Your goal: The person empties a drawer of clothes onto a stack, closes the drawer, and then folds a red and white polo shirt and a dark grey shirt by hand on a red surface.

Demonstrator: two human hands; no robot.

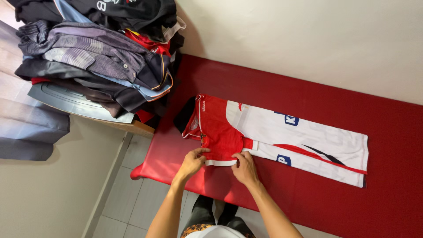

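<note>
Both hands (218,164) pinch red-white jersey (282,136) sleeve.

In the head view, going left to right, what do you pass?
Grey curtain → pile of clothes → left hand → right hand → white lower half of the red and white jersey, which lies on the red mat.

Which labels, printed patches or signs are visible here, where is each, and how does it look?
Blue patch: on the jersey, far edge; small rectangle, white marks.
Blue patch: near edge, right of the right hand; same look.
Small white print: red part, near the collar.
No packages, signs or screens.
</note>
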